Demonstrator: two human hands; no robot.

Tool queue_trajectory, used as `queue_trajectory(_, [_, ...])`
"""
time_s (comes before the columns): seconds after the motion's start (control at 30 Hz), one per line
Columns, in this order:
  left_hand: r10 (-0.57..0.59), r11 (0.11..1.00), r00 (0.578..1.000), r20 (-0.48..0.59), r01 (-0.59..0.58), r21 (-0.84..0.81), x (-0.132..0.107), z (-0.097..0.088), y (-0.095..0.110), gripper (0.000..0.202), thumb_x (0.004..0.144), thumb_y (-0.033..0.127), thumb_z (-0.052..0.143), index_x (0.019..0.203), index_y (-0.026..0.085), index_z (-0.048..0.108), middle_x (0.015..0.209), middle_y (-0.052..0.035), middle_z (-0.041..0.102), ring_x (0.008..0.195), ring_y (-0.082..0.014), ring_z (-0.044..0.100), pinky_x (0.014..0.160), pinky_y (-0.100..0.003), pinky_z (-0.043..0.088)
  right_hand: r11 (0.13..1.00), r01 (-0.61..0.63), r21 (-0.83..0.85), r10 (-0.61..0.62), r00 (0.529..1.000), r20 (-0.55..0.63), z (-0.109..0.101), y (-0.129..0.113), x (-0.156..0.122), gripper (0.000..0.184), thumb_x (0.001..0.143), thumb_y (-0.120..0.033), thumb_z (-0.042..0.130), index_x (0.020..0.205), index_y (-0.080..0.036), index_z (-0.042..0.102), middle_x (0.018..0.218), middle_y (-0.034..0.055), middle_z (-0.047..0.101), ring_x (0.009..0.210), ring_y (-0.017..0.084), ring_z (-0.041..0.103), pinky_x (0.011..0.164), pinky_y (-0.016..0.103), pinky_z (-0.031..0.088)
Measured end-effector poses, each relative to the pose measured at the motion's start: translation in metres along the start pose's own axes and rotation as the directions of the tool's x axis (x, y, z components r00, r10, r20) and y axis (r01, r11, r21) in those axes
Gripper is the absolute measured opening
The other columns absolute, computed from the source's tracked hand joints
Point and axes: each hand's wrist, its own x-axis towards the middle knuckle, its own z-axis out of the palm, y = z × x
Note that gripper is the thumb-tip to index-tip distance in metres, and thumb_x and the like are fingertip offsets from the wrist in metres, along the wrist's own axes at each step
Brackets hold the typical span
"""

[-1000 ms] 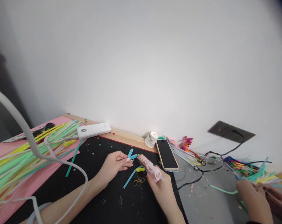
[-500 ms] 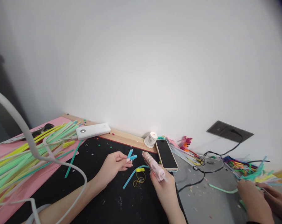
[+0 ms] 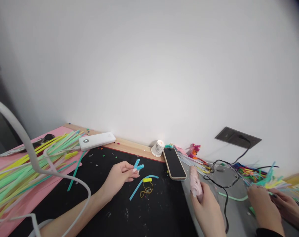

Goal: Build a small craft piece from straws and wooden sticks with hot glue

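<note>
Thumb and fingers of my left hand [image 3: 122, 173] pinch a short blue pipe cleaner [image 3: 138, 165], bent into two loops, above the black mat. My right hand [image 3: 207, 205] is wrapped round a small pink glue gun [image 3: 195, 184] beyond the mat's right edge, its nozzle end pointing toward the wall. Between my hands a bent blue strip [image 3: 138, 187] lies on the mat. Close by it are a yellow foam earplug-like piece [image 3: 147, 180] and a thin brownish looped cord [image 3: 146, 191].
Pipe cleaners [image 3: 35, 164] lie on pink paper [image 3: 23, 207] at left, near a white power bank [image 3: 97, 141]. A white cord [image 3: 82, 184] crosses my left forearm. A paper cup [image 3: 158, 148] and phone [image 3: 174, 163] stand behind. Another person's hands [image 3: 265, 204] work at right.
My right hand has moved the glue gun right, away from the blue pipe cleaner and past the phone. My left hand keeps its pinch in nearly the same place.
</note>
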Motion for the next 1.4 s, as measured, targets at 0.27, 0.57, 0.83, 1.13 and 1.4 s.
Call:
queue_trajectory(0.27, [0.013,1.0,1.0,0.012,-0.013,-0.002,0.0,0.0,0.0,0.02,0.07,0.03,0.07,0.073,0.016,0.055,0.079,-0.0074,0.075,0.079,-0.0217,0.071,0.063,-0.025,0.051,0.955,-0.017,-0.295,0.041,0.996,0.076,0.021,0.059,0.021,0.03,0.086,-0.025,0.033,0.105,-0.012,0.053,0.099,0.0199,0.062,0.095,0.03,0.062,0.071,0.034,0.047])
queue_trajectory(0.57, [0.002,1.0,0.996,0.093,-0.003,0.012,-0.001,0.0,-0.002,0.021,0.071,0.03,0.069,0.074,0.016,0.054,0.079,-0.0069,0.074,0.078,-0.0212,0.071,0.064,-0.026,0.051,0.952,0.0,-0.306,-0.026,0.996,-0.08,0.011,0.049,0.02,0.037,0.078,-0.03,0.049,0.107,-0.009,0.058,0.108,0.0234,0.059,0.101,0.04,0.056,0.079,0.049,0.045])
queue_trajectory(0.83, [-0.041,0.995,0.973,0.229,0.061,-0.077,-0.009,0.001,0.002,0.024,0.072,0.035,0.07,0.078,0.016,0.057,0.081,-0.0059,0.073,0.078,-0.0185,0.069,0.065,-0.025,0.049,0.732,0.211,0.648,-0.365,0.924,0.111,0.001,-0.057,0.004,0.03,0.075,-0.028,0.058,0.103,-0.018,0.057,0.082,0.0059,0.063,0.074,0.02,0.06,0.067,0.031,0.048])
queue_trajectory(1.13, [-0.152,0.952,0.858,0.49,0.261,-0.162,-0.01,-0.007,0.001,0.025,0.067,0.03,0.077,0.076,0.014,0.058,0.075,-0.0038,0.071,0.069,-0.0141,0.067,0.058,-0.019,0.045,0.424,-0.08,0.902,-0.663,0.651,0.369,0.052,-0.101,0.012,0.044,0.061,-0.014,0.077,0.102,-0.025,0.064,0.091,0.0006,0.056,0.072,0.013,0.051,0.062,0.023,0.044])
queue_trajectory(1.4, [-0.198,0.946,0.782,0.592,0.311,-0.095,-0.011,-0.007,-0.003,0.025,0.064,0.028,0.078,0.073,0.014,0.059,0.073,-0.0051,0.072,0.065,-0.0138,0.067,0.054,-0.018,0.044,0.33,-0.192,0.924,-0.715,0.589,0.377,0.06,-0.099,-0.002,0.03,0.057,-0.021,0.082,0.083,-0.021,0.069,0.1,0.003,0.053,0.088,0.018,0.053,0.072,0.025,0.043])
